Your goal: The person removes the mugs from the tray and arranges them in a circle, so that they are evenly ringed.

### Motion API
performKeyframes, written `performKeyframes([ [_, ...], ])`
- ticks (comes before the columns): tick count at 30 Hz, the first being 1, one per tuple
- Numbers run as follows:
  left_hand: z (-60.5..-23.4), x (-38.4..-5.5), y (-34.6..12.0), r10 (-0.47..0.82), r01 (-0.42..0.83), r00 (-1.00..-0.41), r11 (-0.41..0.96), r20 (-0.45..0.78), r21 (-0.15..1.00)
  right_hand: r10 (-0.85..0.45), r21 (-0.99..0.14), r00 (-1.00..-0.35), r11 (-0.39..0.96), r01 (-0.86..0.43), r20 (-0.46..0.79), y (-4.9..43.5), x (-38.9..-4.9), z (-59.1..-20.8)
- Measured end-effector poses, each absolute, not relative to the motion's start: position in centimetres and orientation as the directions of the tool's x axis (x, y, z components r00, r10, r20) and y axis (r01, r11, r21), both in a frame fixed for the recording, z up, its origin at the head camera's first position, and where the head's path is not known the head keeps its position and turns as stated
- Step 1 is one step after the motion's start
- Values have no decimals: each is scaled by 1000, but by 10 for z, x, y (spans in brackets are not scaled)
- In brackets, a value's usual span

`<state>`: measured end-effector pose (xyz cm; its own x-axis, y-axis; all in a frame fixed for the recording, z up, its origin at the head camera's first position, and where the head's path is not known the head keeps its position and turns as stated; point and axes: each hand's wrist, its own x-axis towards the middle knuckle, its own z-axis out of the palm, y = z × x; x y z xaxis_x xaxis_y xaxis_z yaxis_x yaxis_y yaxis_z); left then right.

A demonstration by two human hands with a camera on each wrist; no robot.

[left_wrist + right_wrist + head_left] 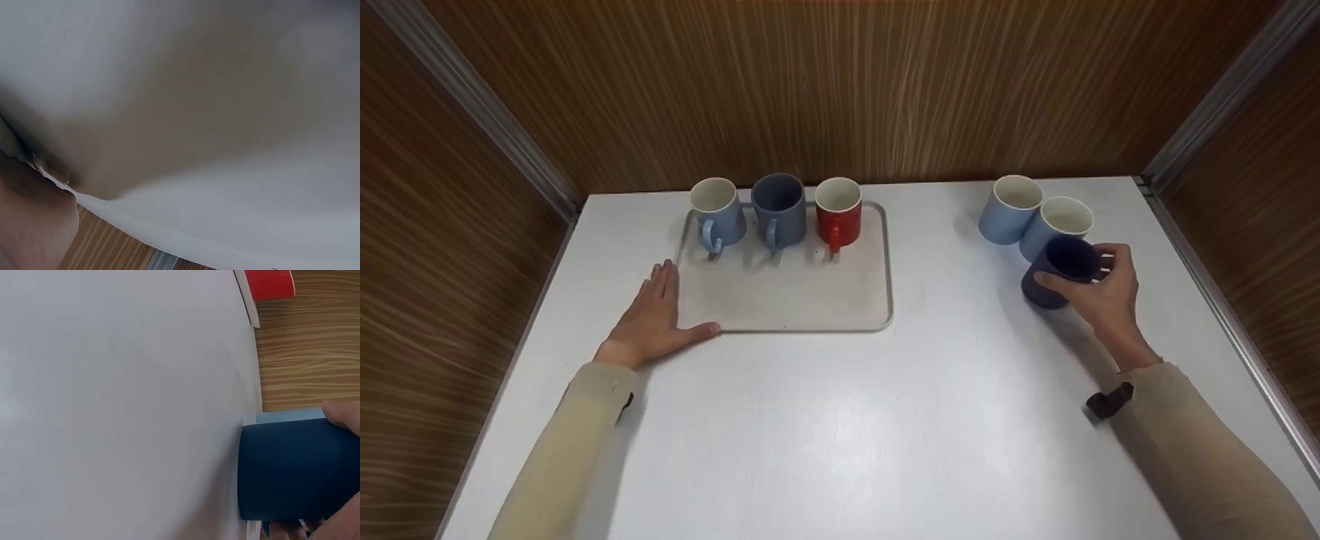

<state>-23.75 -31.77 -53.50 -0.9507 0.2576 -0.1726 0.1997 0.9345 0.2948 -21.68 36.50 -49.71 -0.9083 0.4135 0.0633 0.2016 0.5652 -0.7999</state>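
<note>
Right hand [1104, 298] grips a navy mug [1063, 261]; left hand [651, 322], fingers straight, touches a tray [787, 294]; white tabletop [847, 435] beneath, wood-grain wall [847, 90] beyond.

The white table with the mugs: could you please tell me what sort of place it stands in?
Probably a work booth or test station: wood-grain panels with metal corner strips stand on three sides of the table, which bears a tray and mugs.
</note>
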Motion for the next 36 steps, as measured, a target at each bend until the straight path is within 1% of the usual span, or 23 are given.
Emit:
performKeyframes([
  [7, -530, -238, -318, 251, 194, -952, 938, -177, 287, 396, -789, -917, 580, 201, 58, 364, -222, -494],
  [13, -527, -241, -318, 252, 198, -953, 938, -167, 286, 383, -780, -920, 598, 183, 78, 363, -224, -491],
  [19, -526, -240, -320, 247, 194, -955, 939, -165, 283, 349, -735, -927, 663, 141, 138, 361, -223, -483],
  [22, -527, -239, -320, 246, 193, -956, 938, -161, 286, 348, -716, -918, 689, 111, 193, 358, -224, -476],
  [28, -532, -235, -319, 254, 201, -955, 933, -153, 299, 304, -699, -891, 714, -21, 337, 345, -231, -459],
  [33, -535, -234, -317, 257, 204, -955, 932, -150, 299, 230, -695, -876, 703, -150, 423, 321, -242, -448],
  [36, -535, -235, -316, 255, 204, -956, 932, -142, 301, 180, -702, -873, 675, -226, 453, 301, -250, -444],
])
